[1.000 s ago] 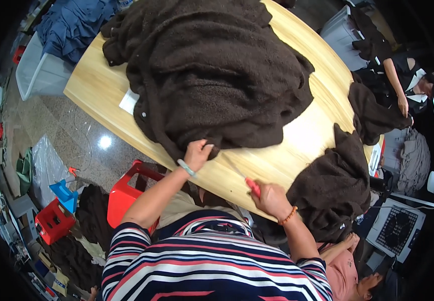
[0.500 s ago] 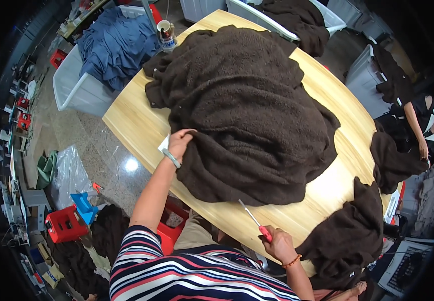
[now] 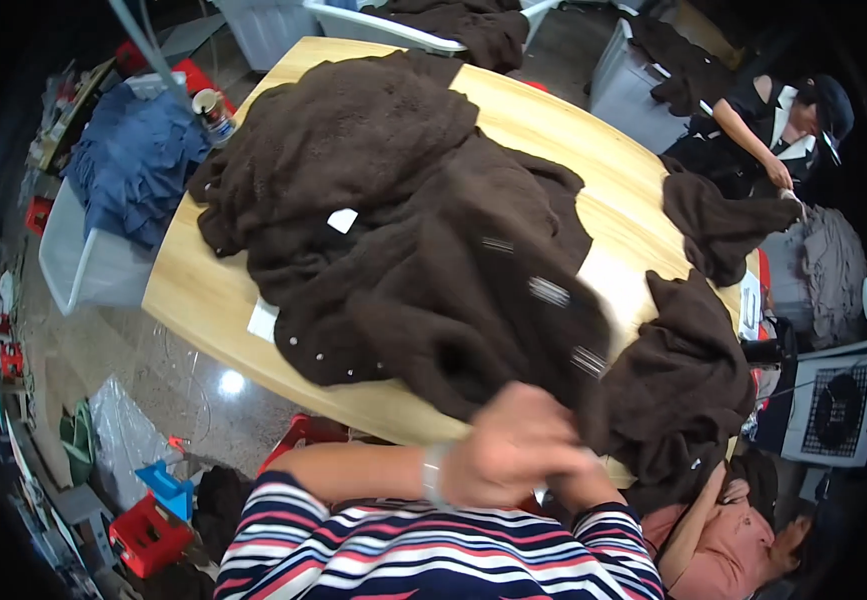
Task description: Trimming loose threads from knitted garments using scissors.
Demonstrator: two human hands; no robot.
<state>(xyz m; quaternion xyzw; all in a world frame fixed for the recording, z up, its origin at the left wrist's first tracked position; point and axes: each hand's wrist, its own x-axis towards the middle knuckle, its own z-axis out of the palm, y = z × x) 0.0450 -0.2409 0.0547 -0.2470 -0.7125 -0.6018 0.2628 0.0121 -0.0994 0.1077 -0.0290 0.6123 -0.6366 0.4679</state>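
A large dark brown knitted garment (image 3: 423, 290) is spread over a heap of the same brown cloth (image 3: 333, 140) on the wooden table (image 3: 203, 345). Small round studs line its near left edge, and blurred pale marks show on its right part. My left hand (image 3: 513, 450), smeared by motion, is closed at the garment's near edge in front of my chest. Behind it, only my right wrist and part of my right hand (image 3: 578, 480) show; its fingers are hidden. Whether the red-handled tool is still there cannot be made out.
Another brown garment (image 3: 678, 375) lies at the table's right. Two people sit beyond that side, one holding brown cloth (image 3: 718, 225). A white bin (image 3: 103, 265) of blue cloth stands left, near a cup (image 3: 211, 105). A red crate (image 3: 148, 535) is on the floor.
My left hand has swung from the table's left edge to the right and towards me, across my right hand. The top garment has been pulled nearer and spread out. My view has shifted right.
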